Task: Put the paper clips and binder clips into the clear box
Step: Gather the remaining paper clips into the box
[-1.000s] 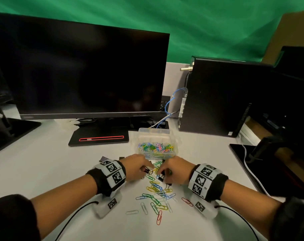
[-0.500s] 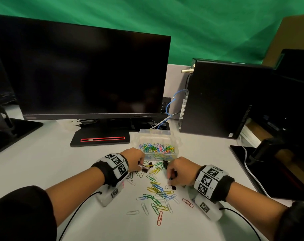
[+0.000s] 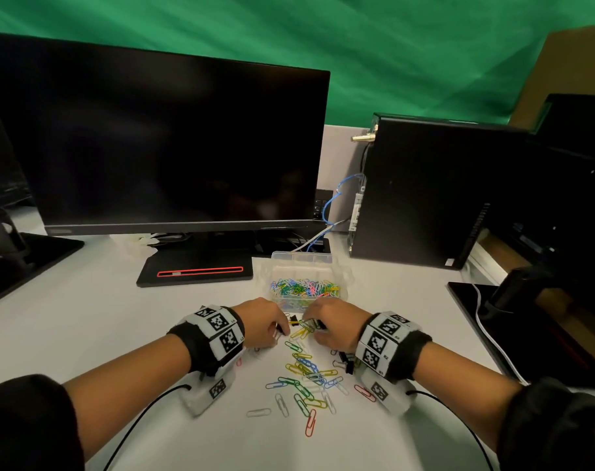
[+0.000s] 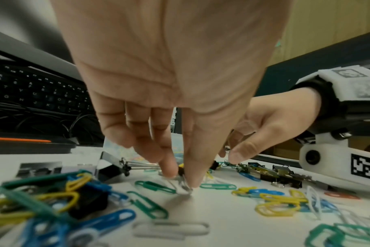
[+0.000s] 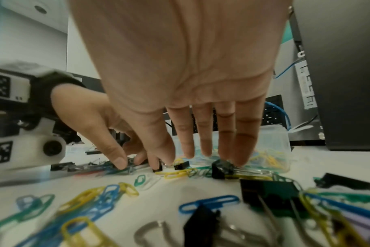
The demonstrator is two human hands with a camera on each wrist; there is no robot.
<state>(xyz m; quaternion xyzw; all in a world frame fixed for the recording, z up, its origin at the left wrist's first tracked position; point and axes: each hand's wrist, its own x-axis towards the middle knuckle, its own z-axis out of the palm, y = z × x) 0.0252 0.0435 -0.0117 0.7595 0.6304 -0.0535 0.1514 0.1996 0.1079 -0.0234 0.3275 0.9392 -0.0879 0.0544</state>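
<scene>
Coloured paper clips (image 3: pixel 306 372) lie scattered on the white desk, with black binder clips (image 3: pixel 347 363) among them. Behind them stands the clear box (image 3: pixel 337 266), which holds many coloured clips. My left hand (image 3: pixel 282 329) is just in front of the box. In the left wrist view its thumb and forefinger (image 4: pixel 183 180) pinch a small silvery clip (image 4: pixel 185 188) against the desk. My right hand (image 3: pixel 314 329) is close beside it. In the right wrist view its straight fingers (image 5: pixel 239 157) point down onto a black binder clip (image 5: pixel 222 167) and its thumb touches another small one (image 5: pixel 156 168).
A dark monitor (image 3: pixel 174 147) on a black stand base (image 3: pixel 194 270) stands behind the box, with a black computer tower (image 3: pixel 425 198) to the right. A keyboard (image 4: pixel 32 93) sits under the monitor. A white cable (image 3: pixel 493 341) runs along a black pad at the right.
My right hand has moved forward and left, up to the left hand in front of the box. The left hand has stayed near the box with its fingertips down on the desk.
</scene>
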